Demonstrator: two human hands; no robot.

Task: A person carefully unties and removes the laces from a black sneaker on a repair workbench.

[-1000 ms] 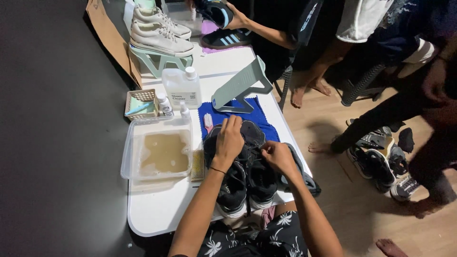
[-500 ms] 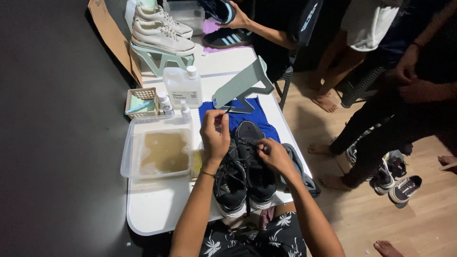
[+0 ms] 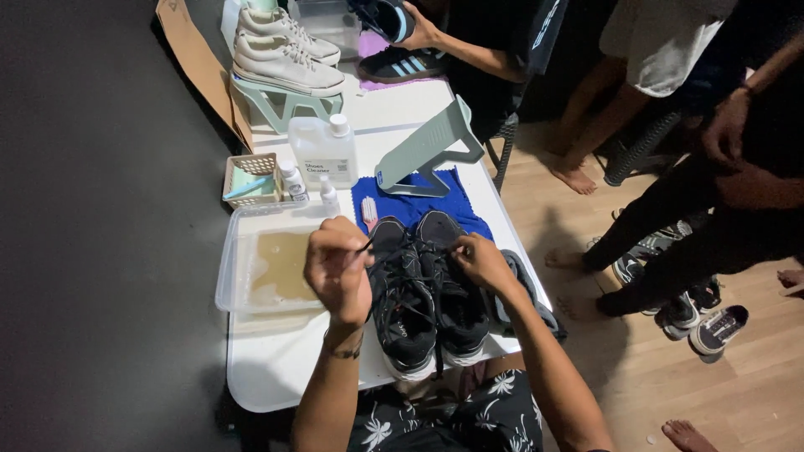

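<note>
A: Dim room, dark wall on one side, wooden floor on the other, and a white tabletop (image 3: 276,368) crowded with cleaning gear. What's in hand?

B: A pair of black sneakers (image 3: 427,289), side by side at the near edge of the tabletop, toes toward the blue cloth (image 3: 456,205). Left hand (image 3: 337,272) is raised above the left shoe, fingers pinched on the end of a black lace (image 3: 381,255). Right hand (image 3: 481,261) is on the right shoe, grip pressed together on a lace strand near the eyelets.

A: How do those handle, you reckon?

B: Laces look thin, limp and soft, so I'd judge a fingertip pinch near the tip is the way. The shoes seem light, with soft uppers and firmer soles; steady them by the sole or heel, I'd say.

A: And around them?

B: Just left of the shoes, a clear plastic tub (image 3: 230,276) holding murky brownish water. Behind it a small basket (image 3: 239,172), two little bottles (image 3: 292,180) and a big translucent jug (image 3: 322,151). A pale green shoe stand (image 3: 431,151) is on the blue cloth, empty.

A: Further back?

B: White sneakers (image 3: 280,54) on another green stand, and another person's hand (image 3: 423,29) holding a dark shoe at the far end. Other people stand on the floor to the right, with loose shoes by their feet.
</note>
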